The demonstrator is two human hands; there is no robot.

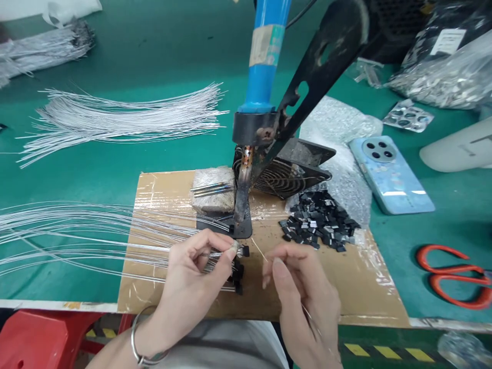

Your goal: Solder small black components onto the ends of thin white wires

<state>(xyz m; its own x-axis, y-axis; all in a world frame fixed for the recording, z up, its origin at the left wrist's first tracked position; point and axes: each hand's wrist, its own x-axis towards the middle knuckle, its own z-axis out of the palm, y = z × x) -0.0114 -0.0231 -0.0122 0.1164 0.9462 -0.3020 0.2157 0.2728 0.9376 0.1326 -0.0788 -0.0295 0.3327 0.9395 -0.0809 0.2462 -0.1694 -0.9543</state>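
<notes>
My left hand (192, 282) is closed, thumb and forefinger pinching a thin white wire just behind the small black connector (245, 251) at its end. In my right hand (302, 292), a thin strand of solder wire (259, 249) is pinched, its free end pointing up and left toward the iron's tip. The blue-handled soldering iron (263, 77) is clamped nose-down above both hands, its tip just beyond my left fingertips. Under and beside my left hand lie several white wires (154, 225) with black connectors (237, 274) on their ends. My left palm hides part of them.
A cardboard sheet (357, 287) covers the bench front. Loose black connectors (323, 220) are heaped right, near a small fan (284, 177). A wrapped block (213, 189) carries metal pieces. Farther out are a wire bundle (126, 118), a blue phone (392, 174) and red-handled scissors (457, 277).
</notes>
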